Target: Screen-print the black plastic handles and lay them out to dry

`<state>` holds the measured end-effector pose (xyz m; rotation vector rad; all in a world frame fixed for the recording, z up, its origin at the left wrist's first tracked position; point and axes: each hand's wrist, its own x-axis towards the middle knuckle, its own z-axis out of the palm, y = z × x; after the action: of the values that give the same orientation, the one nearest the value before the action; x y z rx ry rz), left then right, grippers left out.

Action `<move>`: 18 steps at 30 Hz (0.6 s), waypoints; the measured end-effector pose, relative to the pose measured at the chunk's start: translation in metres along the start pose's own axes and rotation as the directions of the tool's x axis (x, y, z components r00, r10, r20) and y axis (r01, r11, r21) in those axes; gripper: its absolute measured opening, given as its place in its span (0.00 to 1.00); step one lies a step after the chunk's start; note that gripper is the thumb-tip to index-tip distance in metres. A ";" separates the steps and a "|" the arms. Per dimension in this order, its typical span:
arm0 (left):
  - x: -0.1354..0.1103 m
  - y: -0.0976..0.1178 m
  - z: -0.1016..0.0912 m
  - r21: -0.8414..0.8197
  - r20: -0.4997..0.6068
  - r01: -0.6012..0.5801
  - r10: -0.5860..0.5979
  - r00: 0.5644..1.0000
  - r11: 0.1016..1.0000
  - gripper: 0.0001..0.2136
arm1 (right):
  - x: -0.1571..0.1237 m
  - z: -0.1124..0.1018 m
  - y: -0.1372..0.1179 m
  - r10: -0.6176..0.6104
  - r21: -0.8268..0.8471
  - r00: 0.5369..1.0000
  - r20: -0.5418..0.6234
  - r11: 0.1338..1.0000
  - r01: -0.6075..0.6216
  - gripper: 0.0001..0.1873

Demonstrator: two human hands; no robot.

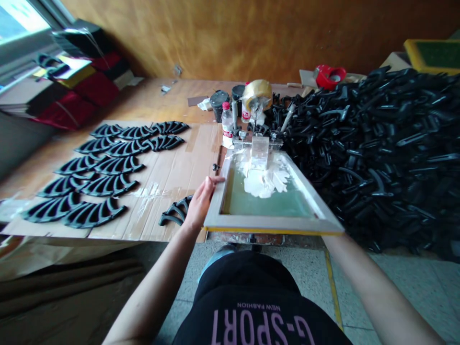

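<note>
A screen-printing frame (273,224) with green mesh (251,203) is tilted up in front of me. White ink (264,184) is pooled thickly on the upper part of the mesh, around a clear block (259,152). My left hand (202,200) is closed at the frame's left edge, a finger lying on the rim and the others partly hidden. Just left of that hand, a black ribbed plastic part (176,212) lies on the cardboard (168,177). My right forearm (366,273) reaches under the frame's right corner, which hides the right hand.
Rows of black fan-shaped parts (111,184) lie on the cardboard at left. A large heap of black plastic parts (362,143) borders the frame on the right. Behind stand a bottle (227,122), dark tubs (217,105), a tape roll (258,93) and a red tape dispenser (328,77).
</note>
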<state>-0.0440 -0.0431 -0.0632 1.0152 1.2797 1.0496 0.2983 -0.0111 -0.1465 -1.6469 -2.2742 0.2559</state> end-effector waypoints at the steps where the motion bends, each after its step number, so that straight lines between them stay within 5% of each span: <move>1: -0.005 -0.019 -0.004 0.036 0.014 0.070 -0.071 0.997 0.997 0.26 | 0.006 -0.010 0.005 0.065 -0.011 0.996 -0.069 0.998 -0.066 0.20; 3: -0.010 -0.056 -0.009 0.073 0.040 0.150 -0.153 0.987 0.986 0.29 | 0.025 -0.023 0.001 0.155 -0.022 0.960 -0.233 0.986 -0.164 0.20; 5: -0.006 -0.087 -0.009 0.091 0.049 0.172 -0.176 0.983 0.981 0.36 | 0.050 -0.026 -0.021 0.106 -0.041 0.945 -0.309 0.991 -0.124 0.26; 7: 0.000 -0.109 -0.009 0.130 0.039 0.175 -0.181 0.983 0.976 0.38 | 0.073 -0.019 -0.050 -0.016 -0.083 0.968 -0.252 0.997 -0.005 0.31; 9: 0.006 -0.121 -0.009 0.176 0.036 0.182 -0.191 0.981 0.968 0.37 | 0.084 -0.005 -0.073 -0.096 -0.110 0.988 -0.120 0.990 0.083 0.22; 12: 0.009 -0.127 -0.011 0.208 0.013 0.210 -0.217 0.976 0.955 0.35 | 0.066 0.015 -0.088 -0.180 -0.128 0.982 0.065 0.974 0.187 0.02; 15: 0.008 -0.128 -0.013 0.202 -0.009 0.220 -0.223 0.975 0.954 0.33 | 0.026 0.016 -0.089 -0.357 -0.124 0.921 0.153 0.918 0.377 0.09; 18: 0.007 -0.129 -0.013 0.196 0.025 0.217 -0.226 0.974 0.956 0.34 | 0.003 0.002 -0.087 -0.546 -0.049 0.806 0.228 0.821 0.569 0.09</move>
<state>-0.0526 -0.0654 -0.1908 1.0069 1.4396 0.7366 0.2199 -0.0361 -0.1191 -0.9452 -2.8580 0.1536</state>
